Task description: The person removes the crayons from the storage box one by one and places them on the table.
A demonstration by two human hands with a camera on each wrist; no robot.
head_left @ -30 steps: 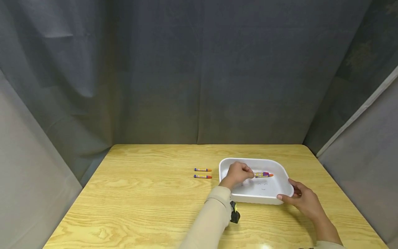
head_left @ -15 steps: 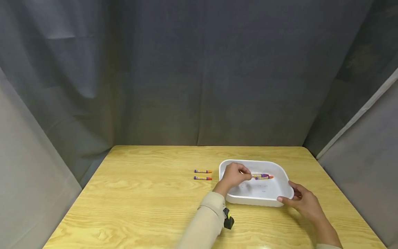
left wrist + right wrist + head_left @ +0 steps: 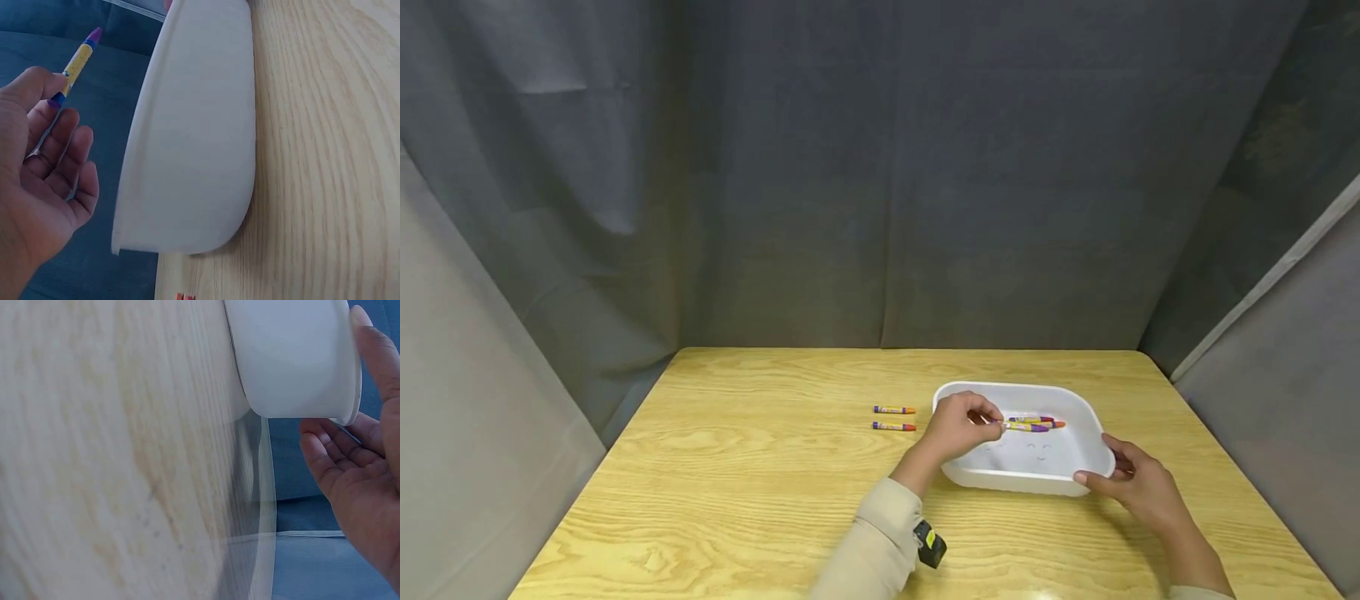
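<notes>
A white tray (image 3: 1078, 417) stands right of the table's middle. My left hand (image 3: 957, 427) reaches over its left rim and pinches a yellow-wrapped crayon with a purple tip (image 3: 1027, 427), held low over the tray floor. In the left wrist view this crayon (image 3: 76, 64) sticks up from my fingers (image 3: 59, 134) beside the tray's outer wall (image 3: 194, 125). An orange-tipped crayon (image 3: 1037, 419) lies in the tray just behind it. My right hand (image 3: 1133, 483) grips the tray's near right corner (image 3: 294, 356), thumb (image 3: 374, 353) on the rim.
Two more crayons (image 3: 893, 409) (image 3: 893, 426) lie side by side on the wooden table (image 3: 760, 467), left of the tray. Grey curtains (image 3: 880, 167) close off the back and both sides. A black wrist device (image 3: 928, 543) sits on my left sleeve.
My left forearm has drawn back toward me while the hand stays over the tray. The purple-tipped crayon now shows apart from the orange-tipped one. The right hand keeps its hold.
</notes>
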